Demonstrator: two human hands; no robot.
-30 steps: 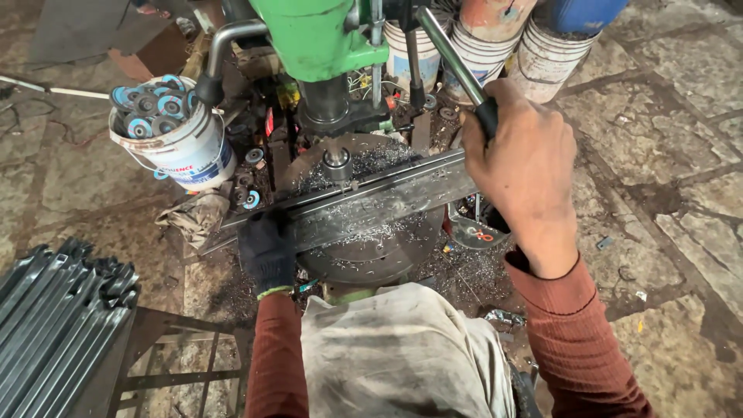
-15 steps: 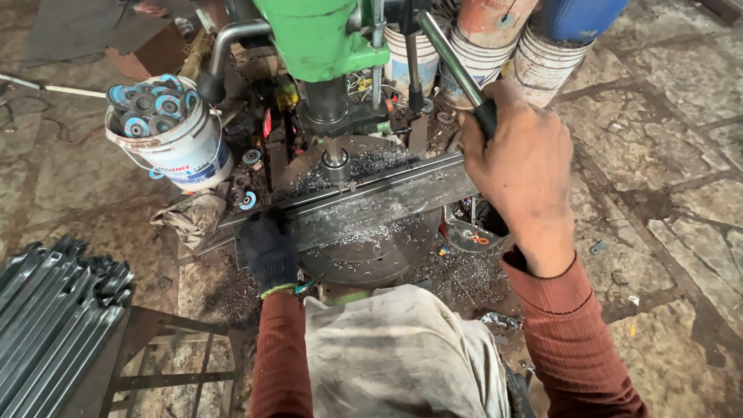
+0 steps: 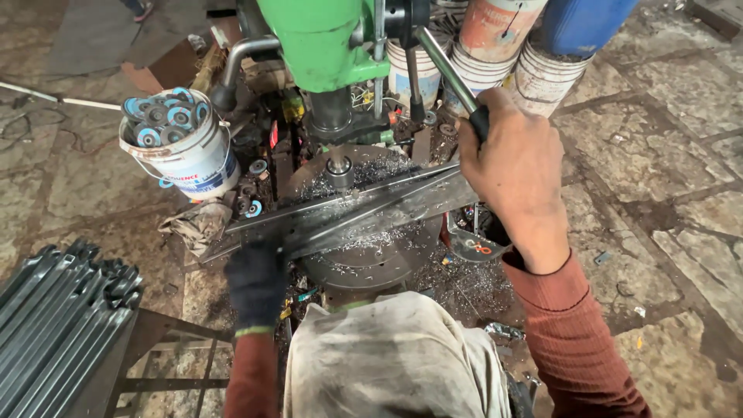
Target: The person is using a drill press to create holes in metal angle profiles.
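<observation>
Right hand (image 3: 517,166) fist-closed around the drill press feed lever (image 3: 453,73), at its black grip end. Left hand (image 3: 257,280), in a dark glove, fingers curled over the near end of the angle iron bar (image 3: 364,207), pinning it flat. Bar lies diagonally across the round drill table (image 3: 371,267), under the chuck (image 3: 338,169); swarf all over. Stone floor (image 3: 665,193); bucket of discs (image 3: 176,143) left, steel bar stack (image 3: 58,325) lower left, buckets (image 3: 534,62) crowding behind.
</observation>
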